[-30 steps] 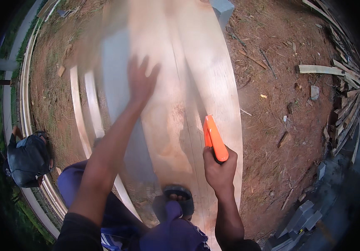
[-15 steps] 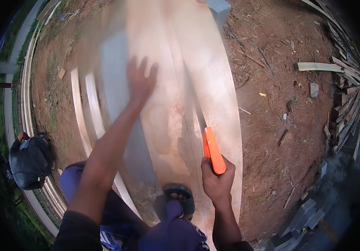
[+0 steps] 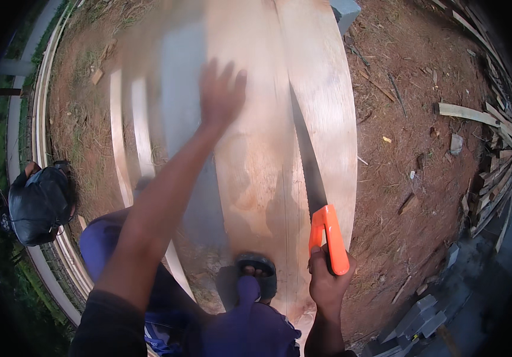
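Note:
A wide plywood sheet (image 3: 256, 154) runs away from me, with a thin dark line along its length. My right hand (image 3: 331, 279) is wrapped round the orange handle of a handsaw (image 3: 309, 154). The saw's long grey blade slants forward over the sheet, its tip at the line. Farther forward and to the left, my left hand (image 3: 224, 98) lies flat on the sheet with its fingers spread. My foot in a dark sandal (image 3: 257, 268) stands on the near part of the sheet.
A grey block (image 3: 345, 13) touches the far right of the sheet. Light timber strips (image 3: 119, 131) lie on the dirt to the left, where a person in dark clothing (image 3: 41, 202) bends down. At right are a pile of scrap wood (image 3: 497, 184) and grey blocks (image 3: 419, 318).
My right hand has drawn the saw back toward me, so more of the blade shows. My left hand stays flat on the sheet. The whole view has shifted a little.

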A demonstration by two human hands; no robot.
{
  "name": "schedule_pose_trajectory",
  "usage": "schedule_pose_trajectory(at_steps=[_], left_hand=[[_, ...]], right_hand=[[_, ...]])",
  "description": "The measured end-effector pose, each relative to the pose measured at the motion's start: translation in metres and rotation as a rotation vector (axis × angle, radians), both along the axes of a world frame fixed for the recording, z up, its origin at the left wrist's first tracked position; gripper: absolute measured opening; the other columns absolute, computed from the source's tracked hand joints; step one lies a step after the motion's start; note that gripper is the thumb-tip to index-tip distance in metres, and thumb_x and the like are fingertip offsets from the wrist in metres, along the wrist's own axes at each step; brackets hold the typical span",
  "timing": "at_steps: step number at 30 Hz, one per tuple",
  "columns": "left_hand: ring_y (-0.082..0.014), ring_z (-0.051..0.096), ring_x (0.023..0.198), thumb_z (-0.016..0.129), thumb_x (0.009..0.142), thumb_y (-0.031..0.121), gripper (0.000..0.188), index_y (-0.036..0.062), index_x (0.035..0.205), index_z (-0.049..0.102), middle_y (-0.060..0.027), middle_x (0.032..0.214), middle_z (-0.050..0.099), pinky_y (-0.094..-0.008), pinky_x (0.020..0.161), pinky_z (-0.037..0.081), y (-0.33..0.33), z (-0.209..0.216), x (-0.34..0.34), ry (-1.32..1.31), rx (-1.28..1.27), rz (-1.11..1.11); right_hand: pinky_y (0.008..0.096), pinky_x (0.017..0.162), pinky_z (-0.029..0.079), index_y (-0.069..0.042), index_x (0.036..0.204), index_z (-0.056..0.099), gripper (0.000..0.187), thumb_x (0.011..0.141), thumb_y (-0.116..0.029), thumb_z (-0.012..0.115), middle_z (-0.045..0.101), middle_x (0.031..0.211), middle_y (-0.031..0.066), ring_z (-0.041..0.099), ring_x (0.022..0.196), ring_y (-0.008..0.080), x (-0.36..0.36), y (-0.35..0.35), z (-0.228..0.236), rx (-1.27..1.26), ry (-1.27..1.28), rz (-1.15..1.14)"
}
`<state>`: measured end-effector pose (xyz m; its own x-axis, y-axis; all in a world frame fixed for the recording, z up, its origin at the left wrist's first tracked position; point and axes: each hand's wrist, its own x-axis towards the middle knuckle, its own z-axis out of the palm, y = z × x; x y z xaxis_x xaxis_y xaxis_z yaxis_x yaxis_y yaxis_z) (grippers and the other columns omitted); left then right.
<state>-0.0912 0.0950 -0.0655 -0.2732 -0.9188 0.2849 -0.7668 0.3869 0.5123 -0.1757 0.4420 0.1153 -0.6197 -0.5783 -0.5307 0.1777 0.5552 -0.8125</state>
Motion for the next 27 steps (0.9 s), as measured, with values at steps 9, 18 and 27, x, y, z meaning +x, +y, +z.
schedule_pose_trajectory(at_steps=[9, 18, 27], left_hand=[[-0.0494, 0.034, 0.144, 0.055, 0.102, 0.043, 0.050, 0.0083, 0.136, 0.064, -0.0300, 0.153, 0.042, -0.0512, 0.120, 0.027, -0.013, -0.011, 0.015, -0.023, -0.032, -0.060], [-0.0501, 0.033, 0.145, 0.055, 0.101, 0.045, 0.051, 0.0085, 0.137, 0.063, -0.0306, 0.153, 0.041, -0.0539, 0.121, 0.025, -0.001, 0.002, 0.004, 0.009, 0.015, 0.007], [-0.0501, 0.034, 0.144, 0.048, 0.105, 0.046, 0.053, 0.0080, 0.139, 0.061, -0.0307, 0.153, 0.041, -0.0508, 0.121, 0.026, -0.018, -0.005, 0.017, -0.016, -0.030, -0.034]], right_hand=[[0.0279, 0.053, 0.034, 0.002, 0.076, 0.054, 0.020, 0.092, -0.006, 0.063, 0.049, 0.064, -0.0029, 0.040, 0.061, 0.0041, -0.018, -0.087, -0.033, -0.101, -0.017, 0.031], [0.0280, 0.054, 0.036, 0.003, 0.077, 0.056, 0.017, 0.092, -0.004, 0.061, 0.050, 0.064, -0.0015, 0.044, 0.062, 0.0050, -0.014, -0.079, -0.034, -0.062, 0.023, 0.051], [0.0254, 0.051, 0.041, -0.004, 0.073, 0.058, 0.020, 0.090, -0.010, 0.066, 0.058, 0.061, 0.0019, 0.053, 0.053, 0.0084, -0.028, -0.064, -0.041, -0.133, -0.048, 0.016]])
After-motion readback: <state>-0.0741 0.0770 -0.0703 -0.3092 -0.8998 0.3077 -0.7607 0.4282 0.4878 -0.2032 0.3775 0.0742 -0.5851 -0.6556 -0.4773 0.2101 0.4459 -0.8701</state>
